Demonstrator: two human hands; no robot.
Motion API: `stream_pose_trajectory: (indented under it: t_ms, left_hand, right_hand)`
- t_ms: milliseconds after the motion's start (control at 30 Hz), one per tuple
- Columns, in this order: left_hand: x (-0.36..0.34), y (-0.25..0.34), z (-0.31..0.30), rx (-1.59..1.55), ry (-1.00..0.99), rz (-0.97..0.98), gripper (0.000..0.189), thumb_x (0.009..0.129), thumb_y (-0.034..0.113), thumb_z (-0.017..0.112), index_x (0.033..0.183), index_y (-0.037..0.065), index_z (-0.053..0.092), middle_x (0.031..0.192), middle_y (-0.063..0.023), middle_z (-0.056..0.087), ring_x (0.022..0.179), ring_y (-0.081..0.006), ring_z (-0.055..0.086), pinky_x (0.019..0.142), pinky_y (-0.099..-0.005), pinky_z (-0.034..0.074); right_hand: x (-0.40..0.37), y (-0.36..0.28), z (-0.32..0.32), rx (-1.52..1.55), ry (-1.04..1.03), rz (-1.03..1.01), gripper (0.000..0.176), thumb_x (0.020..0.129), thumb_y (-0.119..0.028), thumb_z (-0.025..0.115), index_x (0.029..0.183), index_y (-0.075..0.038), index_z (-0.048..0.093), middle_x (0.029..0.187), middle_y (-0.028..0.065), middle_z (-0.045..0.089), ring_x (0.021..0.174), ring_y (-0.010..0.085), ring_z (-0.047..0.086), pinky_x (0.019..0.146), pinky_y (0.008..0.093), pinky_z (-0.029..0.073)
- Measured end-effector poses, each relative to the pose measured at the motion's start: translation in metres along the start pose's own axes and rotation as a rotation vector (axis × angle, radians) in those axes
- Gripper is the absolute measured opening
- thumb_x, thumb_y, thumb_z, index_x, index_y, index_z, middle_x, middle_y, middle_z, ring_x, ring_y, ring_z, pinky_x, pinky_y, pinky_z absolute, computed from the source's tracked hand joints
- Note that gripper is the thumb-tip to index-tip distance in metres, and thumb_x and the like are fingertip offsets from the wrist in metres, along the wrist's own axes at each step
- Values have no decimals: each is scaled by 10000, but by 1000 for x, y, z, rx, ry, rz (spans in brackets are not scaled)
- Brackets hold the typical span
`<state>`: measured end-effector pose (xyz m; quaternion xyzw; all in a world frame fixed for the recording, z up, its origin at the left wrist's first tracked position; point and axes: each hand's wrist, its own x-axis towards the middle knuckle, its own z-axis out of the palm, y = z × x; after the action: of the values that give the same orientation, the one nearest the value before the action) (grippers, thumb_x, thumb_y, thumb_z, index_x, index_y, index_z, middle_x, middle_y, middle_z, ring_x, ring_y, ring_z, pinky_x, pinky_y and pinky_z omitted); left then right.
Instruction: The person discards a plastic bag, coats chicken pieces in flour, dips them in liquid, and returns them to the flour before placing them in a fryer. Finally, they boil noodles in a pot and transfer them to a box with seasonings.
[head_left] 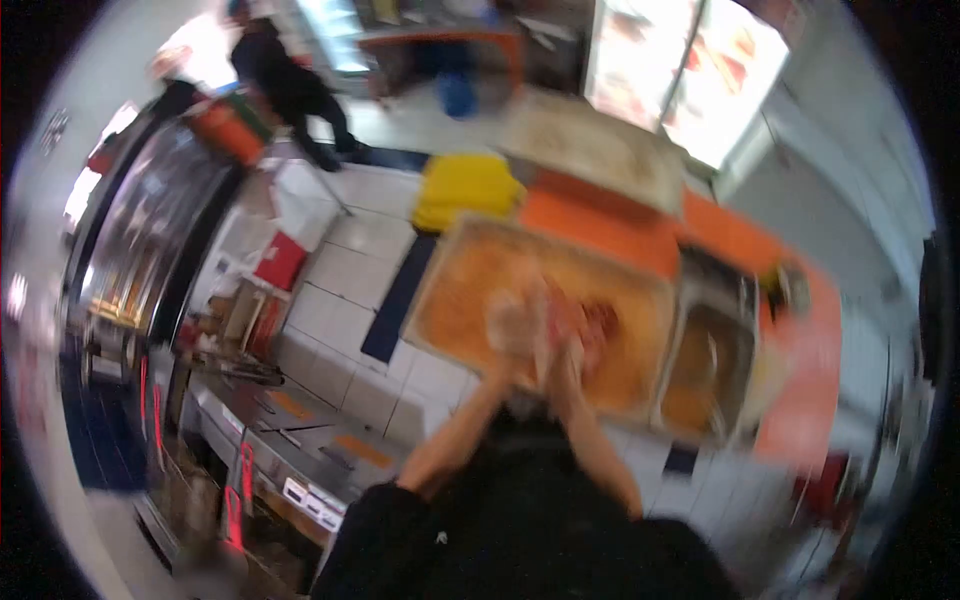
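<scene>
Orange coating (470,285) fills the tray (422,305). Left hand (512,325) and right hand (575,345) meet above its middle, against reddish meat (598,320) lying on the coating. Blur hides the fingers: grip cannot be told for either hand. Steel pan (710,370) sits just beside the tray.

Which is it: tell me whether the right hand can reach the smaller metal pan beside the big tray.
Probably yes. The right hand is over the big tray of orange coating, and the smaller metal pan stands beside it on that side, nothing visible between. The picture is blurred.
</scene>
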<state>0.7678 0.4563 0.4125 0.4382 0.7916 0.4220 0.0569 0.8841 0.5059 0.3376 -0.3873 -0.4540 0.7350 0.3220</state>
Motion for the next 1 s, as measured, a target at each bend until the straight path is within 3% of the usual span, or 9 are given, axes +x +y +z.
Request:
stream_pose_trajectory:
  t_ms: [133,200,400,467,533,567,667,900,1000]
  left_hand:
    - [22,36,-2,-68,55,51,317,942,239,497,1195,50,472,1075,-133,543,935,-267,543,848,-405,408]
    - [21,33,-1,-40,8,49,303,941,240,498,1176,50,477,1054,-132,542,917,-267,542,834,-404,408]
    - [35,21,22,52,-90,56,265,936,243,503,1118,50,494,990,-132,539,863,-268,538,790,-400,409]
    - [46,15,20,70,-110,43,254,935,244,505,1099,50,500,969,-132,538,845,-268,536,775,-399,409]
    - [37,17,13,69,-64,67,244,934,245,507,1079,50,506,947,-131,537,827,-268,535,760,-398,410]
    - [31,21,10,64,-65,61,239,933,246,507,1070,50,509,937,-131,537,818,-268,534,753,-397,410]
    - [36,14,7,93,-128,37,226,931,247,510,1041,50,517,905,-131,535,791,-268,532,731,-395,410]
    - [3,-10,-11,75,-139,43,208,926,251,516,973,50,537,830,-130,532,728,-269,527,679,-391,411]
    - [10,-14,-25,56,-162,54,205,924,252,518,944,50,546,798,-130,530,701,-269,525,657,-390,412]
  right_hand:
    - [-1,-72,26,640,118,-38,275,965,-376,479,803,-160,428,710,-39,387,585,103,396,483,238,362]
    - [-14,-52,19,609,281,218,248,958,-360,493,804,-166,477,713,-34,471,584,101,450,475,224,369]
    - [-6,-52,15,805,335,183,103,966,-236,467,969,-165,542,723,-31,478,604,117,468,489,253,395]
    - [18,33,6,809,237,110,135,953,-204,460,1046,-159,547,764,-29,506,628,133,484,507,280,407]
    - [25,-15,1,1384,-333,-181,90,941,-194,460,987,-171,534,730,-37,490,606,121,471,488,275,386]
    - [4,-59,11,1128,5,-18,158,954,-327,435,978,-183,494,706,-22,478,576,138,457,461,303,388]
    - [-14,-35,11,716,221,111,221,982,-419,383,939,-212,447,581,-16,408,425,146,366,359,331,316]
    - [-15,-30,9,778,279,285,178,991,-302,409,952,-136,462,880,-9,478,633,122,422,518,273,357]
    - [-43,-81,20,839,200,294,230,980,-290,403,1131,-131,473,1155,13,532,989,173,514,827,360,447]
